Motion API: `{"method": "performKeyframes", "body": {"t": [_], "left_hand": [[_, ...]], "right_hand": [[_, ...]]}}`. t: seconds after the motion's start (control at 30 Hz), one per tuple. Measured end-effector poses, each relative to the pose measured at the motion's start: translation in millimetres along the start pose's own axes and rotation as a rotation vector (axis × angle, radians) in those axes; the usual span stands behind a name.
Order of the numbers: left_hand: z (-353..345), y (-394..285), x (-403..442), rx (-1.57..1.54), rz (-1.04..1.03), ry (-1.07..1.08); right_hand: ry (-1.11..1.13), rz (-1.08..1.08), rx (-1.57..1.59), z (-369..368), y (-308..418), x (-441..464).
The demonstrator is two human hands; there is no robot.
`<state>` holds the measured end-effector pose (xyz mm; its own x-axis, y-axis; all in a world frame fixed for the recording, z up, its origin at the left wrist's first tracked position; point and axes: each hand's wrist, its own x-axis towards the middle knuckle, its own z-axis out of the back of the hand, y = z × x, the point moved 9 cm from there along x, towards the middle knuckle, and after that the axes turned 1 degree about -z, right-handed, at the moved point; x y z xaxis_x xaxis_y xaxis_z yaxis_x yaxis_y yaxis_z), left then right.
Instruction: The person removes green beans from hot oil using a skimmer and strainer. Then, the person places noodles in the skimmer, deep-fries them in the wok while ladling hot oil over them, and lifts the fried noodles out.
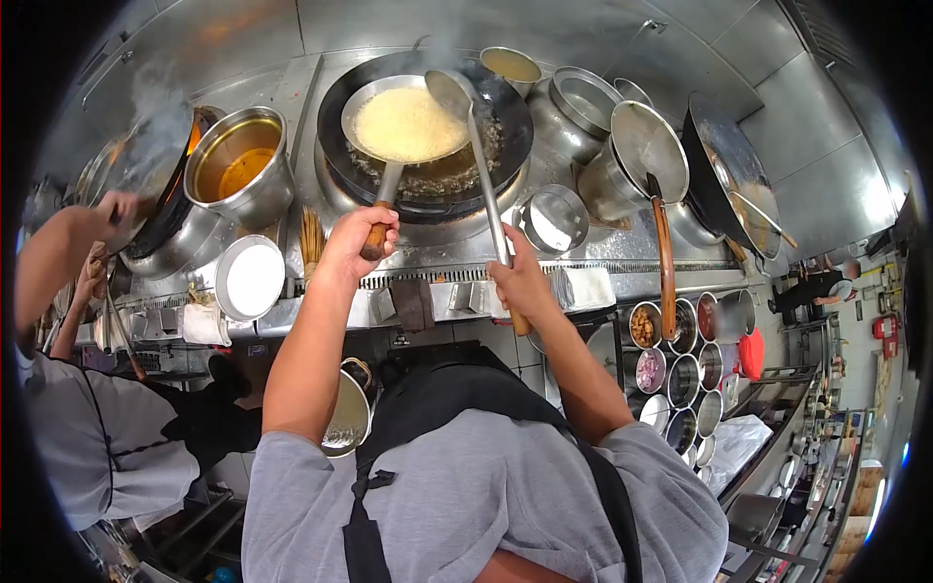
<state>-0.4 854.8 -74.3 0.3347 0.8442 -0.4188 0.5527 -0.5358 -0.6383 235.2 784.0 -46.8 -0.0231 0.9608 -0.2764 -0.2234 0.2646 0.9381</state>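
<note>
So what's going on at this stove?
A person is cooking at a wok: the left hand holds a metal scoop of pale yellow food over bubbling liquid, and the right hand holds a ladle at the scoop's edge. To their left, a co-worker works amid smoke or steam.

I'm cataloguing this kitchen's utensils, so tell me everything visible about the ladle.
The ladle has a rounded, greyish metal bowl, a long, slim metal shaft and a brown wooden handle end. The right hand grips it low on the shaft. It slants away from the person, bowl over the wok, overlapping the round pan's edge in view; contact there is unclear.
</note>
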Motion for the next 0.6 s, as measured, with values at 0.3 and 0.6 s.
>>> {"method": "performKeyframes", "body": {"t": [0.3, 0.6], "left_hand": [[-1, -1, -2, -0.026, -0.007, -0.016], [4, 1, 2, -0.029, 0.007, 0.000]], "right_hand": [[0.027, 0.034, 0.110, -13, -7, -6], [0.065, -0.038, -0.067, 38, 25, -19]]}}
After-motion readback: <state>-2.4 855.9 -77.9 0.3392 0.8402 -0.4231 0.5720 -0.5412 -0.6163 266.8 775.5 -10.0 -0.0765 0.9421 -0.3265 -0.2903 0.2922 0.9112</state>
